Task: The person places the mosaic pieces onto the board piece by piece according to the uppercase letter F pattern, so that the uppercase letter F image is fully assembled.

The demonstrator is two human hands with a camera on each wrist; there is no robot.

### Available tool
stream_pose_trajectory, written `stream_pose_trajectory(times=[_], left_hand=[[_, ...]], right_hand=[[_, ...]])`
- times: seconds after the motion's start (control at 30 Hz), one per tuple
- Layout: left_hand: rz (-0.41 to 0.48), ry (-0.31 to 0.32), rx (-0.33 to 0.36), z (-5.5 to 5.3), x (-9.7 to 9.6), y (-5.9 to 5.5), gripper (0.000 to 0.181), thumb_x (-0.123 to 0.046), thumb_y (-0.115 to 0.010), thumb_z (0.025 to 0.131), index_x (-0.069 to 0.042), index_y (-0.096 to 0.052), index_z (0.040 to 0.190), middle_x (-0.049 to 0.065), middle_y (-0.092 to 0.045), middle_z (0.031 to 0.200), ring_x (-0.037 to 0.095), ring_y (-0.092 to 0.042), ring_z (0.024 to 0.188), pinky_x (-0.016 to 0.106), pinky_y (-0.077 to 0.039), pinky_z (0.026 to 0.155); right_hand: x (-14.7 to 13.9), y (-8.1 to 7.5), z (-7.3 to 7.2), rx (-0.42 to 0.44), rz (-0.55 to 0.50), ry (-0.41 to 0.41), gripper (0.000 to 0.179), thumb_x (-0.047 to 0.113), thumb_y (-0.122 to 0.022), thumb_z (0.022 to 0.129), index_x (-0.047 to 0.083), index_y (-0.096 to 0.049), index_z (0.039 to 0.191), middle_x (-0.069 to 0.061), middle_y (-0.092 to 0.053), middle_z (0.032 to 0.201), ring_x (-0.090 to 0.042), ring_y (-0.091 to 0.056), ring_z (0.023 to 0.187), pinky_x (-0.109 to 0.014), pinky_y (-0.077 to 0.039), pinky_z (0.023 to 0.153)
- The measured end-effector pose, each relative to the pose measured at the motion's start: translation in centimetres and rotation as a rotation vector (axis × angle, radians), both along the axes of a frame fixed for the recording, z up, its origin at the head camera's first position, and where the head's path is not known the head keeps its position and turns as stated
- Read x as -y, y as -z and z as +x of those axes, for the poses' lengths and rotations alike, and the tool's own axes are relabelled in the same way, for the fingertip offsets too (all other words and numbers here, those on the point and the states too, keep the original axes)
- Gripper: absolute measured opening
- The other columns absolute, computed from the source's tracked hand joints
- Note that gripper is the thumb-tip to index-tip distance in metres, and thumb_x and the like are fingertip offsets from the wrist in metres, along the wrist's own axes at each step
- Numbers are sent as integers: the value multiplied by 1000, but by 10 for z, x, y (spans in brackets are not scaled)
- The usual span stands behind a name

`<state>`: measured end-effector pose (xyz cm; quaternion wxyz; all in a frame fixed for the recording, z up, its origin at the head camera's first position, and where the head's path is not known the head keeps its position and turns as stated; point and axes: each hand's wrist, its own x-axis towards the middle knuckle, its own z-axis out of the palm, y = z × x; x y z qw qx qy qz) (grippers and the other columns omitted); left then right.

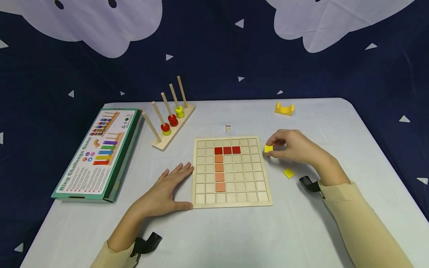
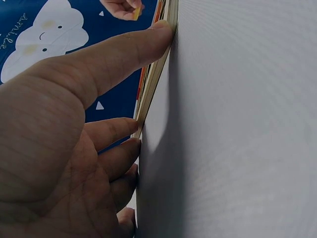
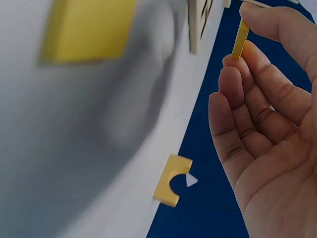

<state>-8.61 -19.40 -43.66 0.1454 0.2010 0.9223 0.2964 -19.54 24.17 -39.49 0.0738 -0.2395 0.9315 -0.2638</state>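
A wooden grid board (image 1: 231,204) lies mid-table, with red square tiles (image 1: 227,150) in a row and orange square tiles (image 1: 219,167) in a column below the leftmost red one. My left hand (image 1: 162,193) rests at the board's left edge, fingers straight; in the left wrist view the thumb touches the rim. Between thumb and fingertips my right hand (image 1: 295,147) pinches a yellow square tile (image 1: 268,148), held just off the board's right edge. Another yellow square tile (image 1: 289,173) lies on the table below that hand.
A green ring game box (image 1: 90,152) lies at the left. Beside it stands a wooden peg rack (image 1: 163,144) with red and yellow rings. A small printed grid card (image 1: 228,129) is behind the board. A yellow arch block (image 1: 284,109) sits at the back right.
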Motion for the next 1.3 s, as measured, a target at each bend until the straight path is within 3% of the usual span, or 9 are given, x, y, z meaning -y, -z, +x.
stream_pose_trajectory(times=[0.27, 0.53, 0.87, 1.07, 1.3], left_hand=[[-3, -1, -1, 0, 0, 1, 111, -37, -96, 77, -15, -37, 168, 6, -31, 177, 34, -22, 168, 71, -9, 132], [7, -1, 2, 0, 0, 0, 111, -37, -96, 77, -15, -37, 169, 6, -31, 177, 34, -21, 168, 71, -8, 132], [1, 1, 0, 0, 0, 0, 111, -37, -96, 77, -15, -38, 168, 6, -32, 177, 35, -22, 168, 72, -9, 132], [-2, 6, -6, 0, 0, 0, 110, -38, -96, 77, -16, -38, 168, 6, -32, 177, 35, -22, 167, 73, -10, 131], [5, 10, -13, 0, 1, 0, 109, -38, -96, 78, -15, -38, 168, 8, -33, 177, 36, -23, 167, 73, -11, 131]], right_hand=[[20, -2, -4, -15, -33, -52, 20, 17, -88, 88, 14, -80, 106, 3, -78, 104, -15, -71, 95, -42, -61, 89], [48, -6, -7, 30, -61, -92, 22, 16, -88, 87, 10, -79, 106, -1, -77, 104, -24, -71, 95, -45, -62, 89], [90, -2, 2, 95, -73, -182, 21, 18, -89, 87, 9, -78, 103, -1, -74, 101, -14, -67, 88, -30, -60, 81], [111, 6, 8, 126, -23, -245, 20, 19, -88, 87, 10, -77, 101, 1, -70, 93, -11, -61, 83, -28, -55, 76], [117, 10, 11, 93, 29, -268, 19, 20, -87, 87, 11, -77, 101, 2, -68, 93, -12, -58, 84, -28, -52, 77]])
